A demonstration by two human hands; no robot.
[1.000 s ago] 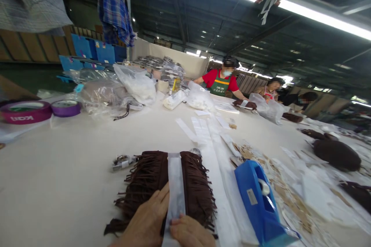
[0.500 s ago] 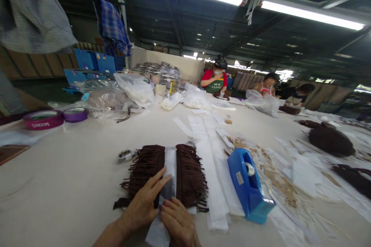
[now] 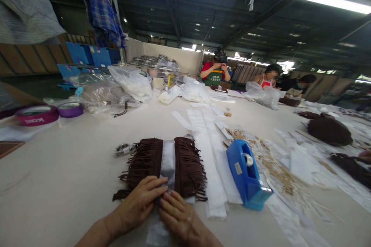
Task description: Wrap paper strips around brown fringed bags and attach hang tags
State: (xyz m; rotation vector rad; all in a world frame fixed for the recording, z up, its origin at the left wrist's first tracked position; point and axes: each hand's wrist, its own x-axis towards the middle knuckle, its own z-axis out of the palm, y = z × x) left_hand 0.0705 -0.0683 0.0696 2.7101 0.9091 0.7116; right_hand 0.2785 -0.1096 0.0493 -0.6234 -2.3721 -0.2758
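Note:
A brown fringed piece (image 3: 145, 164) lies on the white table (image 3: 66, 170) in front of me, with a white paper strip (image 3: 168, 160) running down its middle. My left hand (image 3: 142, 202) rests on the near edge of the fringe, its fingers curled onto the strip's lower end. My right hand (image 3: 181, 220) lies beside it, fingertips pressed on the same end of the strip. The two hands meet fingertip to fingertip. A small metal clasp (image 3: 124, 149) sits just left of the fringe.
A blue tape dispenser (image 3: 246, 173) stands right of the fringe, beside long white paper strips (image 3: 208, 150). Purple tape rolls (image 3: 37, 115) sit far left, plastic bags (image 3: 130, 83) at the back. Brown bags (image 3: 329, 131) lie on the right. Other people (image 3: 216, 71) work at the far end.
My hands have slid back toward me along the strip and curled; the left fingers, earlier stretched along the fringe, now bend onto the strip's near end. The view has tilted down slightly.

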